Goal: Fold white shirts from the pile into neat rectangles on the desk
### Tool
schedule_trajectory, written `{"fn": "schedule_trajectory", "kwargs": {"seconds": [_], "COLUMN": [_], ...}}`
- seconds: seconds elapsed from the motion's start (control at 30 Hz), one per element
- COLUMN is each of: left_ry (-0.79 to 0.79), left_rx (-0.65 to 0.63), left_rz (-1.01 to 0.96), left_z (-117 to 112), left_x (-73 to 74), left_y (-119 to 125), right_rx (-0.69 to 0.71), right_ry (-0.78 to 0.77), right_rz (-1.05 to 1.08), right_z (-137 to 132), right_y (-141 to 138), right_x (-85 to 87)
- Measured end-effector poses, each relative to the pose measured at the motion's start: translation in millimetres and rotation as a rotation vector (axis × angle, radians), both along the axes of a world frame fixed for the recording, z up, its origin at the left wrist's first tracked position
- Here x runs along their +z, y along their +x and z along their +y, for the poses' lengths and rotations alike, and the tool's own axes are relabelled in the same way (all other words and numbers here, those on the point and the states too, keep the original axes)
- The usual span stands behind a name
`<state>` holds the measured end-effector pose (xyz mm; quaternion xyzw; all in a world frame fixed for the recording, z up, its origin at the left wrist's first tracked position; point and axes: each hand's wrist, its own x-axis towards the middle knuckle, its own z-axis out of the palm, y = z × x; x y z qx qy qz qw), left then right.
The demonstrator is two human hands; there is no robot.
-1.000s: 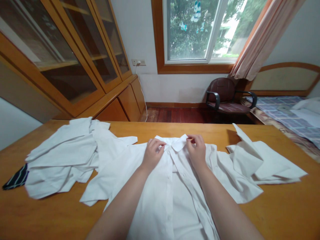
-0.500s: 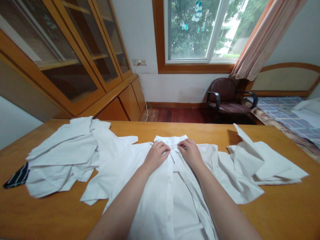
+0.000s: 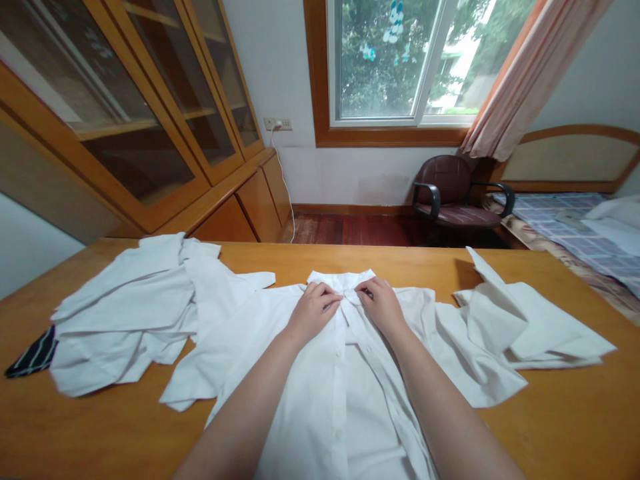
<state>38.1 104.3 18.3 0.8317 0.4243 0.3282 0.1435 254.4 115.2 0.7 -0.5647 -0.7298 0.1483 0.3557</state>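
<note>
A white button-up shirt point(image 3: 310, 400) lies spread on the wooden table point(image 3: 565, 427), its collar point(image 3: 341, 277) toward the far edge and its front placket running down the middle. Just below the collar, my left hand point(image 3: 316, 308) pinches the shirt's left front edge between thumb and fingers. My right hand point(image 3: 381, 303) pinches the opposite front edge a short way to the right. Both hands are closed on the cloth, close together but apart. Below them the right front panel falls in loose folds. Whether a button sits between the fingertips I cannot tell.
A heap of white garments point(image 3: 125, 307) lies at the left, with a dark striped cloth point(image 3: 33, 353) poking out. Folded white cloth point(image 3: 555, 327) lies at the right, by the shirt's sleeve. Beyond the table stand a glass-fronted cabinet point(image 3: 200, 173), an armchair point(image 3: 450, 193) and a bed point(image 3: 575, 220).
My left fingertips have shifted very slightly to the right, toward my right hand. The shirt and the other garments lie as before.
</note>
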Motion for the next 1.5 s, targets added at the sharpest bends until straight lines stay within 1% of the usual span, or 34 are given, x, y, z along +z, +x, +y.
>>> {"fn": "schedule_trajectory", "kwargs": {"seconds": [0.47,0.63,0.8,0.93,1.23,1.5], "left_ry": [-0.032,-0.041,-0.044,-0.023,-0.062,-0.048], "left_rx": [-0.015,-0.047,-0.021,-0.034,-0.028,-0.027], "left_rz": [-0.005,-0.019,-0.013,0.005,0.005,0.005], "left_z": [1.3,0.4,-0.5,0.0,-1.0,-0.1], "left_x": [-0.8,-0.9,-0.8,-1.3,-0.9,-1.8], "left_y": [-1.2,-0.9,-0.3,-0.2,-0.2,-0.8], "right_rx": [0.000,-0.004,-0.002,-0.008,-0.005,-0.004], "right_ry": [0.005,-0.001,-0.002,-0.003,-0.013,-0.024], "right_rz": [0.007,0.011,0.011,0.016,0.004,0.012], "right_z": [-0.4,0.0,-0.9,-2.2,-2.3,-2.8], "right_y": [-0.1,-0.2,-0.6,-1.5,-1.5,-1.5], "right_x": [-1.4,-1.0,1.0,2.8,3.5,4.8]}}
